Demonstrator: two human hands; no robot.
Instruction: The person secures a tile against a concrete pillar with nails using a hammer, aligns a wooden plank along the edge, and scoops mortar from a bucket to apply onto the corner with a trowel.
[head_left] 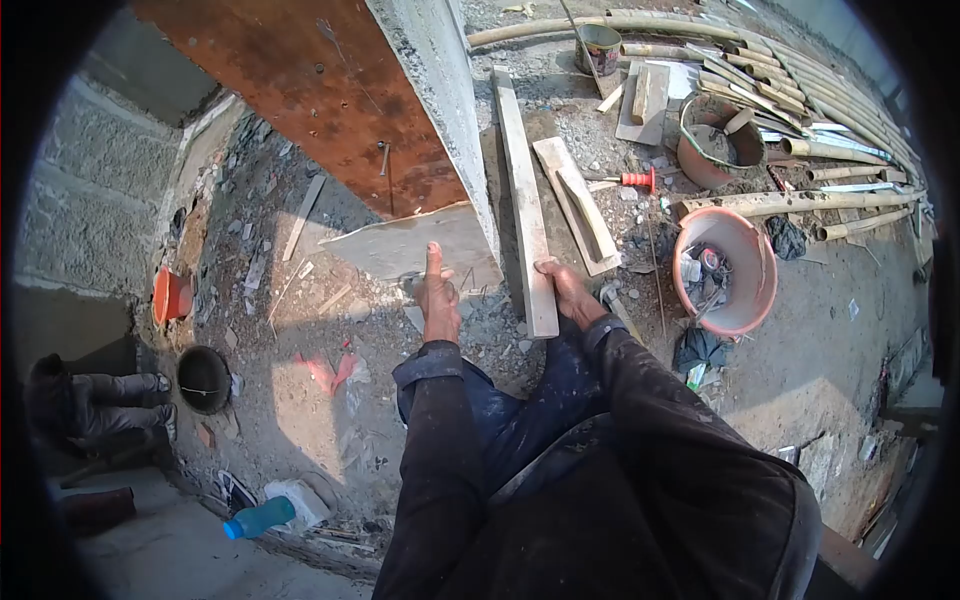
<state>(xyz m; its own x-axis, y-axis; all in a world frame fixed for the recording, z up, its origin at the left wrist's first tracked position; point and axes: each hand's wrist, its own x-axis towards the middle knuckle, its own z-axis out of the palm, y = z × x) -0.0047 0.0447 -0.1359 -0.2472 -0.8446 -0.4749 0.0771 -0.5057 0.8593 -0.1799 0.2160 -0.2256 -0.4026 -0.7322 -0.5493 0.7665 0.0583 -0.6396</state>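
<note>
My right hand point(568, 290) grips the lower end of a long pale wooden plank point(523, 200), which stretches away from me beside the column. My left hand point(438, 298) is raised near the bottom edge of a grey board point(415, 247), with its thumb stretched out; part of its fingers is hard to make out. Above the grey board is a reddish-brown panel point(340, 100) on the column's face, with a nail point(384, 158) sticking out of it. A hammer point(622, 312) lies on the ground just right of my right hand.
An orange bucket point(767, 290) with litter stands at the right, a second bucket point(690, 165) behind it. Bamboo poles point(790, 203) and short planks point(577, 205) lie on the rubble. A black basin point(203, 380) and a seated person point(100, 400) are at the left.
</note>
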